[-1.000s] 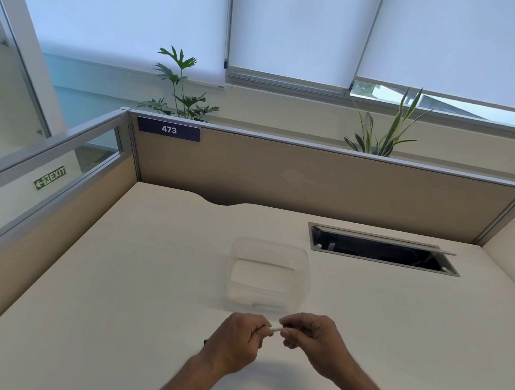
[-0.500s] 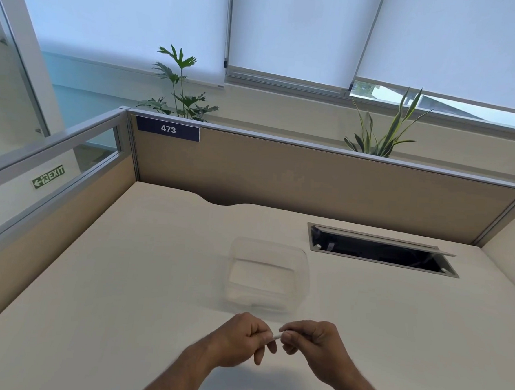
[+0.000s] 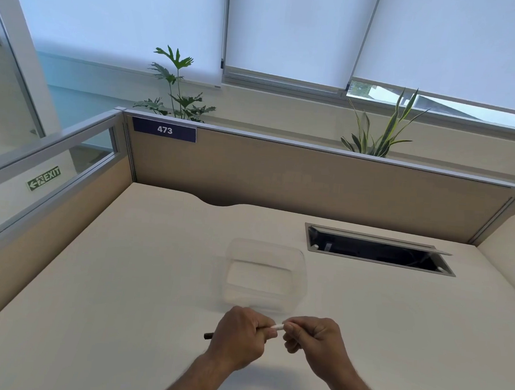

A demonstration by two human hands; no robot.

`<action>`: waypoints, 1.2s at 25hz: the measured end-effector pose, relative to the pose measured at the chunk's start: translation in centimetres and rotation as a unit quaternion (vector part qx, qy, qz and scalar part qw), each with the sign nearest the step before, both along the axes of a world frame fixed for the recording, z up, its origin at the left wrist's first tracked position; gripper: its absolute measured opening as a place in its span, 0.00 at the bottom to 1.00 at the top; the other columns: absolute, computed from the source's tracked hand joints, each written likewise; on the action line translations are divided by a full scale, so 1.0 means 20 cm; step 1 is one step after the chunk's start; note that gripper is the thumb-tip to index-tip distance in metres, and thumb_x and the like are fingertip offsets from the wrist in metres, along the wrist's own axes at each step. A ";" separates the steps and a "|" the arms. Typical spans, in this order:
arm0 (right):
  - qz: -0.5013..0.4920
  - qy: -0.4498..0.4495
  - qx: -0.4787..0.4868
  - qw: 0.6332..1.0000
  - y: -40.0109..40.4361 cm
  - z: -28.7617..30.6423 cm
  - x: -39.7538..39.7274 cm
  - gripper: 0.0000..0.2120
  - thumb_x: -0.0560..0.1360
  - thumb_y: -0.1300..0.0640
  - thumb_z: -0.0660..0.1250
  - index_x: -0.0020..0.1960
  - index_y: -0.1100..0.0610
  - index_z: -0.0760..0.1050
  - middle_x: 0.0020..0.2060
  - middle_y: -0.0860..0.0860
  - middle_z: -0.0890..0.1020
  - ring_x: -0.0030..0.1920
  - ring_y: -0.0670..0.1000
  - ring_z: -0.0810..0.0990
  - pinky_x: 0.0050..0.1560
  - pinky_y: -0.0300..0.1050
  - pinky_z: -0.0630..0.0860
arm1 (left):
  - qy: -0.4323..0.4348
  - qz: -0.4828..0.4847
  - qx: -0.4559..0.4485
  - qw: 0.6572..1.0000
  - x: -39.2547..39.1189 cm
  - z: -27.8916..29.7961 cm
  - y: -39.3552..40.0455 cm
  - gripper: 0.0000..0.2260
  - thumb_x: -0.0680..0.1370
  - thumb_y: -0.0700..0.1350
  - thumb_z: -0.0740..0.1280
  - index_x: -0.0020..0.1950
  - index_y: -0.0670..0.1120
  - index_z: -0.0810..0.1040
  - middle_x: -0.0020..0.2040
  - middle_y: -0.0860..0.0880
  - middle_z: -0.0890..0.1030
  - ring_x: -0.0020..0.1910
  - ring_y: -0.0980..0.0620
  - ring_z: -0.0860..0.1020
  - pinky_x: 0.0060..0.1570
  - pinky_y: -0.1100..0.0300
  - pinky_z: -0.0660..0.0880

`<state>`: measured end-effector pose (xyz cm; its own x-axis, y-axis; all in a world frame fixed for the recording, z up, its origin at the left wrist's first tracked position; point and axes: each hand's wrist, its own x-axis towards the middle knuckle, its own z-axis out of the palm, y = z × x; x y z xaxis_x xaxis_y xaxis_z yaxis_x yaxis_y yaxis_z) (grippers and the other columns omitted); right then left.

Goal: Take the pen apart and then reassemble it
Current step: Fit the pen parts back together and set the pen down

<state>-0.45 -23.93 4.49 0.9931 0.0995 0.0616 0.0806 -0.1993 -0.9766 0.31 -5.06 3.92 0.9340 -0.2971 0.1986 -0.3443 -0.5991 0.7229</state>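
Note:
A thin pen (image 3: 278, 327) is held level above the near part of the desk, gripped at both ends. My left hand (image 3: 240, 337) is closed around its body; a dark end of the pen pokes out to the left of that fist. My right hand (image 3: 313, 338) pinches the other end between thumb and fingers. Only a short white stretch of the pen shows between the two hands; the rest is hidden inside them.
A clear plastic container (image 3: 265, 275) stands on the desk (image 3: 124, 277) just beyond my hands. An open cable hatch (image 3: 376, 250) is set into the desk at the back right. Partition walls (image 3: 311, 180) close the desk at the back and left.
Both hands stay together on the pen. The dark end now sticks out farther to the left of my left fist, and the white stretch between the hands looks a little longer.

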 end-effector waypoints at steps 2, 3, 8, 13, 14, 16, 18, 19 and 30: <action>-0.008 0.007 0.005 1.000 0.00 0.00 0.00 0.11 0.74 0.70 0.70 0.39 0.59 0.86 0.29 0.63 0.83 0.28 0.55 0.81 0.31 0.47 0.79 | -0.027 0.014 0.005 1.000 -0.01 0.01 0.00 0.08 0.73 0.52 0.68 0.38 0.49 0.76 0.24 0.52 0.71 0.28 0.52 0.69 0.30 0.55 0.70; -0.010 0.010 0.005 1.000 0.01 0.00 -0.01 0.11 0.74 0.69 0.70 0.39 0.59 0.86 0.29 0.63 0.83 0.28 0.56 0.81 0.31 0.48 0.79 | -0.042 0.019 0.009 0.999 -0.01 0.01 -0.01 0.07 0.72 0.52 0.69 0.39 0.50 0.77 0.23 0.53 0.70 0.28 0.54 0.68 0.30 0.56 0.69; 0.000 0.021 -0.019 1.000 0.01 0.01 -0.01 0.10 0.76 0.64 0.70 0.37 0.59 0.85 0.29 0.64 0.82 0.27 0.55 0.80 0.31 0.48 0.79 | -0.054 0.014 0.024 0.998 -0.01 0.04 0.01 0.07 0.73 0.54 0.68 0.44 0.52 0.79 0.27 0.53 0.74 0.30 0.54 0.71 0.32 0.56 0.71; 0.034 -0.003 -0.079 0.996 -0.02 -0.01 -0.02 0.03 0.75 0.61 0.73 0.48 0.55 0.82 0.35 0.55 0.84 0.33 0.54 0.84 0.33 0.48 0.82 | -0.035 -0.006 0.092 0.995 -0.01 0.06 0.03 0.12 0.75 0.54 0.64 0.41 0.48 0.79 0.33 0.49 0.82 0.33 0.50 0.76 0.32 0.57 0.72; 0.037 -0.010 -0.088 0.995 -0.02 -0.01 -0.02 0.04 0.74 0.61 0.72 0.48 0.55 0.81 0.35 0.55 0.84 0.33 0.54 0.84 0.33 0.48 0.82 | -0.033 -0.008 0.092 0.995 -0.01 0.07 0.03 0.11 0.76 0.54 0.64 0.41 0.48 0.80 0.34 0.50 0.83 0.34 0.51 0.77 0.32 0.59 0.71; 0.037 -0.022 -0.098 0.994 -0.03 -0.03 -0.02 0.04 0.74 0.63 0.72 0.44 0.55 0.80 0.34 0.54 0.84 0.33 0.55 0.84 0.33 0.49 0.82 | -0.026 -0.010 0.087 0.996 -0.01 0.07 0.02 0.11 0.76 0.53 0.64 0.43 0.49 0.81 0.36 0.51 0.84 0.35 0.52 0.78 0.33 0.62 0.70; 0.039 -0.025 -0.097 0.994 -0.03 -0.03 -0.01 0.05 0.74 0.64 0.72 0.43 0.55 0.80 0.34 0.54 0.84 0.33 0.55 0.83 0.33 0.49 0.82 | -0.010 -0.012 0.084 0.996 -0.01 0.07 0.03 0.11 0.76 0.53 0.63 0.44 0.50 0.82 0.37 0.52 0.85 0.36 0.52 0.79 0.35 0.60 0.74; 0.044 -0.028 -0.099 0.994 -0.03 -0.04 -0.01 0.05 0.74 0.65 0.71 0.43 0.56 0.80 0.34 0.54 0.84 0.33 0.54 0.83 0.33 0.48 0.82 | -0.002 -0.014 0.082 0.997 -0.01 0.07 0.03 0.11 0.76 0.53 0.62 0.45 0.50 0.82 0.37 0.51 0.85 0.37 0.52 0.79 0.37 0.58 0.76; 0.042 0.054 -0.110 0.992 0.02 0.00 -0.03 0.27 0.81 0.49 0.60 0.23 0.54 0.69 0.18 0.52 0.73 0.17 0.52 0.69 0.20 0.40 0.67 | -0.026 -0.044 0.099 0.994 0.00 0.07 0.03 0.10 0.75 0.55 0.65 0.47 0.52 0.83 0.35 0.50 0.84 0.35 0.51 0.76 0.33 0.59 0.72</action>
<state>-1.09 -23.55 4.43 0.9805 0.1807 -0.0772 0.0027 -0.4051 -0.9143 0.25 -4.55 5.29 0.8926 -0.4149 0.1763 -0.4357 -0.6936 0.5737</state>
